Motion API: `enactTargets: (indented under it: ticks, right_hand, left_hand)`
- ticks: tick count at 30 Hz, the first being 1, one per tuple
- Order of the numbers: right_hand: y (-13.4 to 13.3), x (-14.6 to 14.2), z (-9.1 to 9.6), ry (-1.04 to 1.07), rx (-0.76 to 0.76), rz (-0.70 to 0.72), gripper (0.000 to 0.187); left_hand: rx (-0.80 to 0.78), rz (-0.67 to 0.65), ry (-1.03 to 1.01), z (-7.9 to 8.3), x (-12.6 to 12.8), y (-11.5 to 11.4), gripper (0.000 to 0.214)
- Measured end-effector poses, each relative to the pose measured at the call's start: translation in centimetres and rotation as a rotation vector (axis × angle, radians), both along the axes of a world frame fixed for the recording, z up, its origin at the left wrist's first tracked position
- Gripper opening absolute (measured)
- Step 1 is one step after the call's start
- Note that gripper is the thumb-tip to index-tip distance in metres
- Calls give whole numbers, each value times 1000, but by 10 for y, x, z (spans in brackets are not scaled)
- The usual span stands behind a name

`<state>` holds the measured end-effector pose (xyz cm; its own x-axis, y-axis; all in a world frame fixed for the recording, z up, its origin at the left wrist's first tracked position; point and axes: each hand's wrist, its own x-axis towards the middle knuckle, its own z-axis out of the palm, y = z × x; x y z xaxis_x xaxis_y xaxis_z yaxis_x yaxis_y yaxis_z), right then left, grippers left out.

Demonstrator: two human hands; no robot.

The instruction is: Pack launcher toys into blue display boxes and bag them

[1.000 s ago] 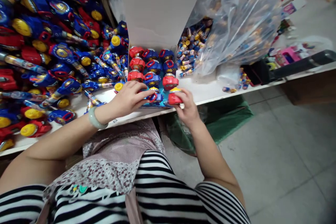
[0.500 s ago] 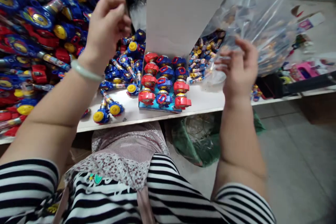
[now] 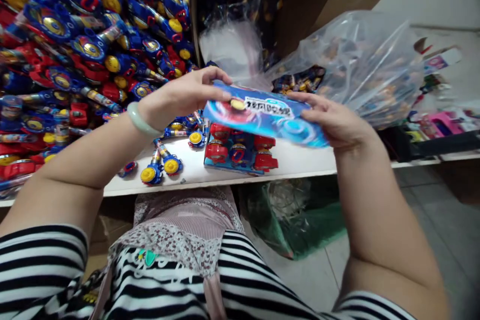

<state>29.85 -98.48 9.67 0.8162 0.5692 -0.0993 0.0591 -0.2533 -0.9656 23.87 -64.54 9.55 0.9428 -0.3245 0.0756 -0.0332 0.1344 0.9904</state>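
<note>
While both arms reach out over the white bench point(image 3: 311, 161), the person grips a blue printed lid point(image 3: 262, 114) between two hands. The left hand point(image 3: 187, 94), with a pale bangle point(image 3: 142, 120) at its wrist, pinches the lid's left end, thumb on the printed face and fingers at the far edge. The right hand point(image 3: 337, 121) pinches the right end in much the same way. From where I stand the lid is tilted and a little blurred, held above the back of an open box point(image 3: 233, 167) near the bench's front edge, so the rear of that box is hidden. Toward its front I can see red toys on either side and a blue one point(image 3: 237, 154) between them. Two blue toys with yellow discs point(image 3: 171, 166) lie left of the box, before a big heap of toys point(image 3: 90, 55). To the right slumps a clear bag point(image 3: 360, 70); below hangs a green sack point(image 3: 296, 235).
</note>
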Motion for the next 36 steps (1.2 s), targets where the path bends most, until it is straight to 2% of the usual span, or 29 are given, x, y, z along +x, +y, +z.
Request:
enactTargets:
  ticks: [2,5,7,9,11,14,18,20,22,25,28,31,36]
  right_hand:
    - [4,-11,-17,-259,-106,-77,81]
    - [17,-15,-29,-673,-315,-282,54]
    - [20,-16,-31,-788,-388,-346,42]
    - [16,-19,-32,-734,-355,-288,46]
    - [7,-26,-34,-643,-298,-161,54]
    - [-4,-38,-43,-638,-317,-47,62]
    - [-7,-55,-69,-731,-487,-55,64]
    - [-7,-61,-88,-735,-550,-26,63]
    - [-8,-64,-104,-719,-557,2,61]
    - [-12,-65,-118,-710,-509,-34,59]
    - [-19,-61,-118,-719,-468,-25,59]
    - [-23,-59,-118,-775,-430,26,59]
    - [-16,-64,-133,-834,-373,-116,56]
  left_hand:
    - [16,106,-176,-26,-7,-6,58]
    - [66,315,-351,-47,-4,-15,56]
    - [96,406,-387,-50,0,-15,50]
    - [116,402,-396,-51,0,-12,48]
    - [149,353,-403,-56,-6,-9,49]
    - [270,359,-448,-73,-20,-6,49]
    - [530,405,-541,-103,-34,-5,53]
    - [645,342,-576,-111,-37,-2,52]
    - [732,274,-600,-113,-39,2,49]
    - [726,199,-570,-108,-40,9,48]
    - [624,115,-475,-106,-41,14,51]
    - [622,156,-474,-120,-42,16,48]
    - [785,314,-716,-151,-42,12,39]
